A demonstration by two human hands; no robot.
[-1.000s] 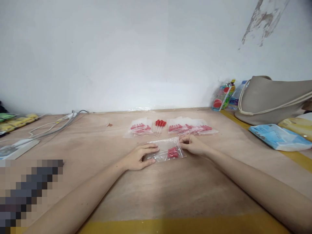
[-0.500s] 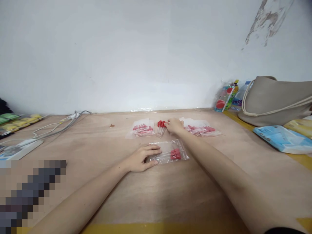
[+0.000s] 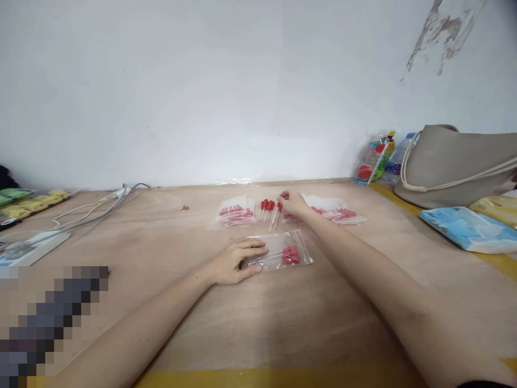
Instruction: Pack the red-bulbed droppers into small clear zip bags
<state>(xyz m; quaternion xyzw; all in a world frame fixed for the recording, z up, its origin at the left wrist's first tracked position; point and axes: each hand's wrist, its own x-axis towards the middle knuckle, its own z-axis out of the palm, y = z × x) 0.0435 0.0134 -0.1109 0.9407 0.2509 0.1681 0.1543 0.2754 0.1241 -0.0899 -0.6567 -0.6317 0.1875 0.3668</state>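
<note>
My left hand (image 3: 235, 261) rests on the left end of a clear zip bag (image 3: 283, 251) that holds several red-capped droppers, fingers curled over its edge. Farther back, my right hand (image 3: 294, 204) pinches one red-capped dropper (image 3: 277, 212) lifted from a small loose group of red-capped droppers (image 3: 266, 210) lying on the wooden table (image 3: 258, 318). A filled bag (image 3: 235, 213) lies left of the loose group. Several filled bags (image 3: 335, 212) lie to the right, behind my right hand.
Grey cables (image 3: 97, 207) and a white device (image 3: 28, 249) lie at the left. Bottles (image 3: 377, 157), a beige bag (image 3: 460, 164) and a blue pack (image 3: 464, 229) stand at the right. A white wall runs along the table's back edge.
My right hand left the near bag's right end, reached back to the loose droppers, and now holds one pulled slightly right of the group. My left hand has stayed on the bag.
</note>
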